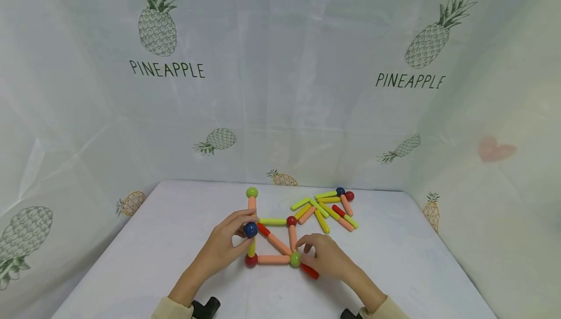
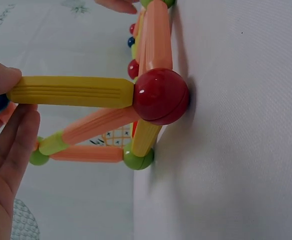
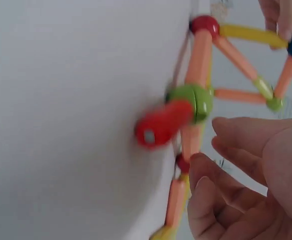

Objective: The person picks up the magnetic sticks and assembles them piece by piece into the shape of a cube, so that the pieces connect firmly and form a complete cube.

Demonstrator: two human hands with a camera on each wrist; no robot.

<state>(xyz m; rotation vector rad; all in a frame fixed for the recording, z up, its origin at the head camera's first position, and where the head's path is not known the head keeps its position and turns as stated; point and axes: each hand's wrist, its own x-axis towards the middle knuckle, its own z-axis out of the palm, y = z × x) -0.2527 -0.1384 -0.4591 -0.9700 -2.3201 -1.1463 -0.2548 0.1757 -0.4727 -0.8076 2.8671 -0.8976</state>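
Likely light and stiff-rodded but weak at its slick joints, the frame (image 1: 278, 244) stands centrally on the bench (image 1: 407, 270), left hand (image 1: 222, 245) pinching the yellow rod (image 2: 75, 91) by the blue ball (image 1: 251, 230), right hand (image 1: 326, 256) fingers apart beside the near-right green ball (image 1: 295, 259); best held where rod meets ball.

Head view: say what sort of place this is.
Likely a tabletop play or filming spot screened off by fabric: a white table, a pineapple-print curtain behind it, and coloured rods and balls on top.

Left hand (image 1: 225, 245) higher, pinching; right hand (image 1: 326, 256) low, loosely curved.
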